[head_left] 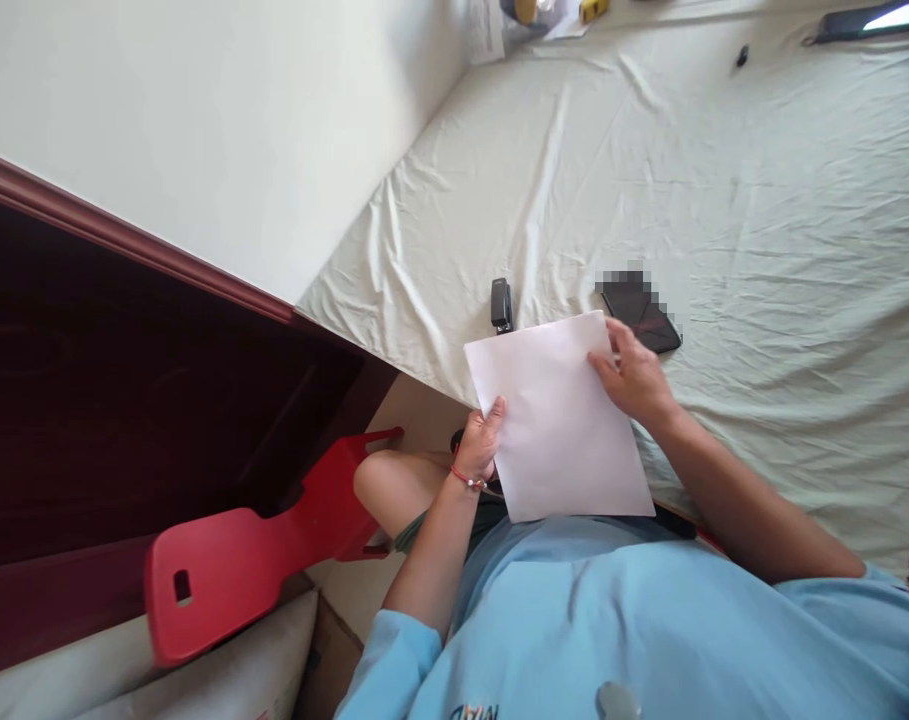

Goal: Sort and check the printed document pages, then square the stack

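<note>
A blank white sheet of paper (566,430), possibly more than one sheet, is held in front of my torso at the edge of the cloth-covered surface. My left hand (482,440) grips its left edge, thumb on top and fingers hidden beneath. At the upper right corner is my right hand (634,372), with the thumb against the paper's edge and the other fingers partly behind it. Just beyond the top edge lies a black stapler (502,304). A dark flat object (645,318), partly pixelated, rests beyond my right hand.
Pale wrinkled cloth (769,220) covers the surface. At the far side are a yellow item (593,10), a small black object (742,56) and a dark device (874,22) with a bright screen. A red plastic chair (221,570) stands at lower left, below a white wall (199,120).
</note>
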A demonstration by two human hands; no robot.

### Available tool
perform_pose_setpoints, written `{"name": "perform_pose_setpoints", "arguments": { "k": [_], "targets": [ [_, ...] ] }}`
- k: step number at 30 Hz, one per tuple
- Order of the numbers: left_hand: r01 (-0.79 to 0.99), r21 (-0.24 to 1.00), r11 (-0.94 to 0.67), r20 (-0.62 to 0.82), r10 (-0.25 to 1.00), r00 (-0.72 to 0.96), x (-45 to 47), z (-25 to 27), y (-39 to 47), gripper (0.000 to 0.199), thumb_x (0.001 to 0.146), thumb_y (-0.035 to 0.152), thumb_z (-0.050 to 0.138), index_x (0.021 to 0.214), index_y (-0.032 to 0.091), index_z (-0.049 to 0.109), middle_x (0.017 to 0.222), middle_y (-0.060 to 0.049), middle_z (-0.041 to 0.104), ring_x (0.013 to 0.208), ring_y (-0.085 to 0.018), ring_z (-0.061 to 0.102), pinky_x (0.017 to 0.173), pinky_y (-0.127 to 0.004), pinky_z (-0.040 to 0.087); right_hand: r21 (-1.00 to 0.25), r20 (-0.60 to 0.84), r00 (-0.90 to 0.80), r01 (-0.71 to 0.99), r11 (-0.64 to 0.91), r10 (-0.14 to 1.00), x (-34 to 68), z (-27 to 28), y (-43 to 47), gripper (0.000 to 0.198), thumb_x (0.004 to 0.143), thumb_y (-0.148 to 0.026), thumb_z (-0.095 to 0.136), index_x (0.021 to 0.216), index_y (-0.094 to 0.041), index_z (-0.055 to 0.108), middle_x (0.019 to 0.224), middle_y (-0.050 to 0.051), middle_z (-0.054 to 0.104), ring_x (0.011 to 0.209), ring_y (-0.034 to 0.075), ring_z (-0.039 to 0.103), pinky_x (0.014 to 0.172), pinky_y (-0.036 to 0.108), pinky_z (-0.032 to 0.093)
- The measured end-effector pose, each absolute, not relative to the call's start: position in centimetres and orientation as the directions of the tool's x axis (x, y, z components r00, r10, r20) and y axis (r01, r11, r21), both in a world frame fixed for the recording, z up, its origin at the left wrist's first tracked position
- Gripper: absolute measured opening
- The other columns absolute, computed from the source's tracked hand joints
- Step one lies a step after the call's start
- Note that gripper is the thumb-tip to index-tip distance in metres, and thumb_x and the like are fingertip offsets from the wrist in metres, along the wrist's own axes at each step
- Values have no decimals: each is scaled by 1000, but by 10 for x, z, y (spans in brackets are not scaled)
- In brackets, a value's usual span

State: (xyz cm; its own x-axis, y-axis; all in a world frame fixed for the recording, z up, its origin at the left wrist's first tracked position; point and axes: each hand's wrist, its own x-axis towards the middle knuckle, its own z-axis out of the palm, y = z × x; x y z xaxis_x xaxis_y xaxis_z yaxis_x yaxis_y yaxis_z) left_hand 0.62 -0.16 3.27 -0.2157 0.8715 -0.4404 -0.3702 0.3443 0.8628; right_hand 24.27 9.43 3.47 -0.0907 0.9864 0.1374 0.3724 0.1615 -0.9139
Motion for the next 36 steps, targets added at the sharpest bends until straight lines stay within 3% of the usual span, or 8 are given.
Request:
{"name": "perform_pose_setpoints", "arguments": {
  "k": [2,4,12,15,21,26,30,36],
  "targets": [
    [-344,874,344,-421,889,-181,8,36,-1,49,74,56,84,93,12,75,88,-10,77,90,-25,75,88,-36,60,-761,387,-67,540,360,919,242,51,98,50,91,-34,59,140,-22,57,143,14,59,132,35,54,112,58,42],
    [-334,877,345,-412,897,-157,12,39,0,51,74,56,84,99,11,75,93,-11,78,88,-24,75,86,-34,60,-622,488,-159,627,469,859,236,72,100,44,96,-28,50,139,-23,58,146,12,57,136,33,50,115,56,40],
    [-346,855,387,-460,873,-162,29,52,-2,60,65,58,89,100,11,76,93,-12,78,90,-26,75,83,-35,60,-285,318,-525,741,608,789,195,134,111,34,100,-17,42,120,-20,68,127,11,70,145,32,38,122,65,12],
    [-362,854,374,-452,877,-162,32,54,-3,60,65,58,89,101,11,76,94,-13,78,95,-28,74,85,-36,60,-286,155,-654,688,667,741,189,136,116,32,100,-15,40,105,-16,71,112,13,74,139,33,45,119,64,17],
    [-382,841,382,-462,876,-141,34,49,-3,62,68,59,87,106,12,74,98,-14,77,96,-29,74,84,-37,61,-315,113,-697,651,691,708,177,132,118,32,101,-20,39,99,-15,71,103,14,73,116,30,58,113,53,26],
    [-394,796,459,-550,821,-156,33,44,5,43,81,47,80,103,11,73,93,-15,77,88,-28,75,81,-38,61,-425,24,-608,712,559,793,168,115,139,39,103,-36,40,96,-18,75,96,12,75,104,29,62,89,38,40],
    [-415,732,540,-645,746,-165,32,47,15,27,92,35,70,96,8,72,86,-16,76,78,-26,75,81,-40,61,-511,-141,-570,742,434,809,161,92,162,31,97,-38,52,102,-20,77,101,9,76,93,24,64,74,32,38],
    [-446,677,586,-686,721,-95,29,50,22,28,93,33,69,95,5,72,83,-17,76,77,-27,75,82,-41,62,-706,-180,-547,651,280,818,158,73,174,25,92,-33,58,87,-17,76,84,4,72,76,16,60,66,27,37]
  ]
}}
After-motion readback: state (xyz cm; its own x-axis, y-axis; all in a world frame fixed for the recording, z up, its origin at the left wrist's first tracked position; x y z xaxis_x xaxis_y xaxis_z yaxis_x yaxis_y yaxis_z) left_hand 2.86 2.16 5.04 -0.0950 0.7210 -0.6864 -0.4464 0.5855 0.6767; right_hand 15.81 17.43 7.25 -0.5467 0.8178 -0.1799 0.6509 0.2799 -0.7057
